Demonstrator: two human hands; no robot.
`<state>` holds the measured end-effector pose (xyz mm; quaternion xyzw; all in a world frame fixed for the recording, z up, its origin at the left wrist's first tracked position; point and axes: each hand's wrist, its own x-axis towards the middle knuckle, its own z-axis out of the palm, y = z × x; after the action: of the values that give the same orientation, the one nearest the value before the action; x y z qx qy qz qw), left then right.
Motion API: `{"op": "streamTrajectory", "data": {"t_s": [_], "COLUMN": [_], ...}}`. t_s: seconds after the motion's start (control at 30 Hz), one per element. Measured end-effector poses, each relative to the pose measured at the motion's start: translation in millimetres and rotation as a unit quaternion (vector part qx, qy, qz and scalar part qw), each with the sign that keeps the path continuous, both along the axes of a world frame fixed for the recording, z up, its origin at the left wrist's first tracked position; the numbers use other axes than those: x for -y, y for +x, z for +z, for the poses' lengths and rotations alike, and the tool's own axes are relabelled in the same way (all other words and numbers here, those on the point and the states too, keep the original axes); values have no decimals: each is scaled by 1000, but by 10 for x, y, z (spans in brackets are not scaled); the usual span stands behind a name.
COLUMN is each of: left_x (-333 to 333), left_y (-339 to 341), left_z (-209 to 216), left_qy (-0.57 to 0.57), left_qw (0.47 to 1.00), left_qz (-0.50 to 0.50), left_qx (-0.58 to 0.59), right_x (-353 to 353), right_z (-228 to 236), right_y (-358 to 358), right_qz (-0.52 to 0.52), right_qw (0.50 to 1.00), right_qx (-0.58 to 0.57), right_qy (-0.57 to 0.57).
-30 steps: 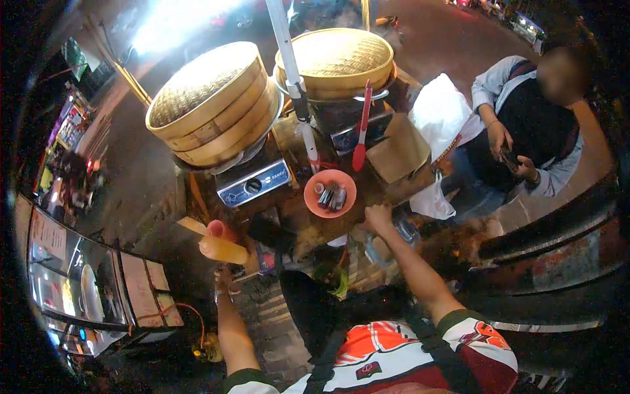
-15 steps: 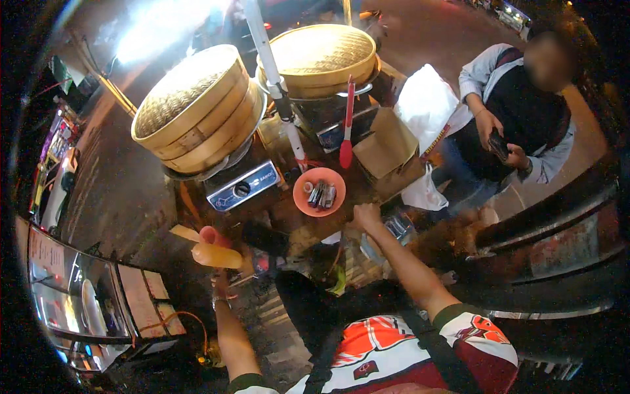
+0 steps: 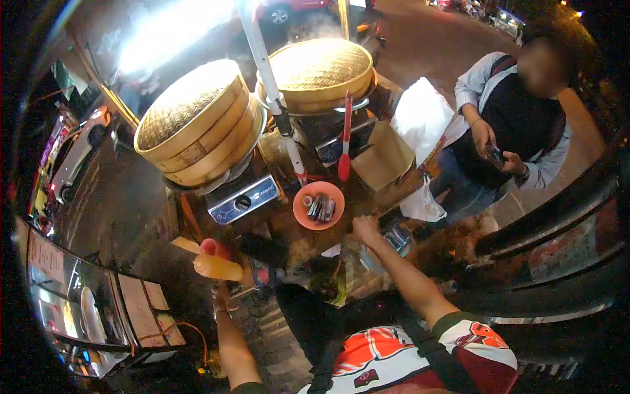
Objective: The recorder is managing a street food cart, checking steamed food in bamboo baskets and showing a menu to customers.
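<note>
Two hands, well apart; right hand [image 3: 365, 229] nearer the pink bowl [image 3: 299, 214], which sits on the table to that hand's left and slightly far; a short gap between them; bowl round, no long axis of its own; the grey strips [image 3: 320, 209] inside run roughly near to far; right fingers curled under, tips hidden, cannot tell if they grip anything; left hand [image 3: 224, 297] low at near left, just near of the yellow bottle [image 3: 218, 268]; fingers loosely bent, contact unclear, cannot tell its hold.
</note>
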<state>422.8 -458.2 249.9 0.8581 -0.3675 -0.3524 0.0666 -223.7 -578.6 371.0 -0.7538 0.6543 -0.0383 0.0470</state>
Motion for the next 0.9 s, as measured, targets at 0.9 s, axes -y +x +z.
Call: {"op": "streamTrajectory", "data": {"t_s": [0.9], "left_x": [-220], "left_y": [-11], "left_z": [-28], "left_qy": [21], "left_qw": [993], "left_qz": [74], "left_qx": [-87], "right_x": [-149], "right_z": [394], "right_y": [144], "right_qz": [50], "right_qw": [993], "right_qx": [-52], "right_qy": [90]}}
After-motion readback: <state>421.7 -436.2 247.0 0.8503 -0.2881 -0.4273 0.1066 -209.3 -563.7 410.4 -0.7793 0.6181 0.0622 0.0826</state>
